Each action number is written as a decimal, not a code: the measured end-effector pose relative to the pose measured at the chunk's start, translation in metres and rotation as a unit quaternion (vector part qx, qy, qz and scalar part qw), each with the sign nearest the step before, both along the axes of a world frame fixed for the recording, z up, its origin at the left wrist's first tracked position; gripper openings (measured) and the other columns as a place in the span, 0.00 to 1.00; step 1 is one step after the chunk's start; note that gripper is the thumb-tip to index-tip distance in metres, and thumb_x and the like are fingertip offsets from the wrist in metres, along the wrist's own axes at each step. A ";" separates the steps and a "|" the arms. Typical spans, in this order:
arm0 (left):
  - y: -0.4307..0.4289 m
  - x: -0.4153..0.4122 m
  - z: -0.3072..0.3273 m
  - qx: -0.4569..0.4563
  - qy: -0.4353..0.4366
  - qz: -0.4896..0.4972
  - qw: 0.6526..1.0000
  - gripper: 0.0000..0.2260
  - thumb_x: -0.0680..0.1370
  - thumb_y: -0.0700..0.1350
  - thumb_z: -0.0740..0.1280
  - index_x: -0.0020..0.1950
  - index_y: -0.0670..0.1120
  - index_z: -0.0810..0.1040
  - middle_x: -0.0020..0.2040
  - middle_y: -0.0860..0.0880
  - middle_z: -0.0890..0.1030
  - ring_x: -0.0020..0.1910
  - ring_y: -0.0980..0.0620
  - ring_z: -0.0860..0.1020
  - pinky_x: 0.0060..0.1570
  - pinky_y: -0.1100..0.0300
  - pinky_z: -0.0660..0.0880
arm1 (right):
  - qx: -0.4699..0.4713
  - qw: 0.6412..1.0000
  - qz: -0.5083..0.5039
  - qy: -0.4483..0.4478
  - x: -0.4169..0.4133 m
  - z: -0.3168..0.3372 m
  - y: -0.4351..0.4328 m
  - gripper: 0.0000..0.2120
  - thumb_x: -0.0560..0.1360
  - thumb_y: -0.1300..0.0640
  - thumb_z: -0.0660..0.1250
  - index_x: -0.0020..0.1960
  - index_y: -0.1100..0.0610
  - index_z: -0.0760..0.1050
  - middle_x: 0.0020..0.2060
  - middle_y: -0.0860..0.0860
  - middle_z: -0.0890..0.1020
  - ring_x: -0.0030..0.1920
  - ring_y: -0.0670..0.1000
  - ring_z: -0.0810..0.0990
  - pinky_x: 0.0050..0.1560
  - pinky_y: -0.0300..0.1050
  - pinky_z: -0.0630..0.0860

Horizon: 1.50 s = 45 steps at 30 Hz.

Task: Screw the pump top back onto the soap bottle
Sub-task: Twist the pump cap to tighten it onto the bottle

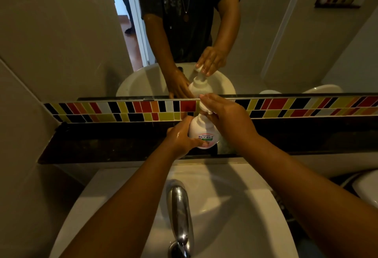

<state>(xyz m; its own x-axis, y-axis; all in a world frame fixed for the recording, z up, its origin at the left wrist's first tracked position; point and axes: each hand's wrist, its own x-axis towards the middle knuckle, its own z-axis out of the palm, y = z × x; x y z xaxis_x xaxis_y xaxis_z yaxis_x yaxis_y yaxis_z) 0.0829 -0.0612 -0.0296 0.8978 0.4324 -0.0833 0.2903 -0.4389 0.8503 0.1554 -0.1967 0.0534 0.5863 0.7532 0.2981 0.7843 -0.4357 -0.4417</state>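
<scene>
Head view. A white soap bottle (203, 135) stands upright on a dark ledge (106, 145) behind the white sink (126, 192), below a strip of coloured tiles (131, 110) and a mirror (71, 33). The left hand (180, 139) wraps around the bottle's lower body, thumb across the label. The right hand (227, 114) closes over the white pump top (204, 107), which sits on the bottle's neck, fingers curled around its head. A chrome tap (180, 212) rises over the basin in the foreground. The mirror reflects both hands and the bottle.
</scene>
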 end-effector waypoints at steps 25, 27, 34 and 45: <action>0.015 -0.029 0.005 -0.131 -0.081 -0.021 0.988 0.31 0.71 0.40 0.76 0.72 0.46 0.70 0.68 0.45 0.78 0.63 0.47 0.80 0.54 0.59 0.80 | 0.155 0.909 -0.046 0.383 -0.011 -0.048 -0.031 0.28 0.71 0.58 0.70 0.69 0.53 0.68 0.65 0.53 0.76 0.64 0.54 0.75 0.63 0.57 0.74; 0.018 -0.030 0.006 -0.132 -0.088 -0.014 0.987 0.29 0.71 0.39 0.75 0.71 0.45 0.71 0.66 0.45 0.79 0.61 0.48 0.80 0.54 0.59 0.80 | 0.158 0.912 -0.045 0.375 -0.011 -0.051 -0.027 0.28 0.70 0.58 0.71 0.69 0.53 0.68 0.65 0.53 0.76 0.64 0.54 0.75 0.62 0.57 0.74; 0.055 -0.043 0.013 -0.132 -0.097 0.027 0.986 0.28 0.72 0.36 0.73 0.71 0.45 0.72 0.55 0.57 0.80 0.48 0.69 0.81 0.41 0.72 0.77 | 0.169 0.906 -0.007 0.388 -0.014 -0.053 0.021 0.29 0.70 0.59 0.71 0.69 0.54 0.68 0.66 0.53 0.75 0.65 0.54 0.74 0.64 0.57 0.73; 0.084 -0.041 0.005 -0.133 -0.108 0.050 0.984 0.27 0.72 0.39 0.74 0.70 0.48 0.73 0.59 0.54 0.80 0.50 0.62 0.81 0.45 0.69 0.79 | 0.193 0.895 -0.008 0.403 -0.008 -0.066 0.056 0.29 0.71 0.60 0.70 0.70 0.52 0.67 0.66 0.50 0.75 0.65 0.51 0.73 0.58 0.42 0.74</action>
<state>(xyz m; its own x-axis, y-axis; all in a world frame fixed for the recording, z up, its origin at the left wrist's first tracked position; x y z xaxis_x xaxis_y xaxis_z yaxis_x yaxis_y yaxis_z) 0.0415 0.0223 -0.0245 0.8615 0.5074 -0.0174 0.1210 -0.1719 0.9776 0.1478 -0.1411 -0.0126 0.7380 0.6747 0.0106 0.1389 -0.1365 -0.9809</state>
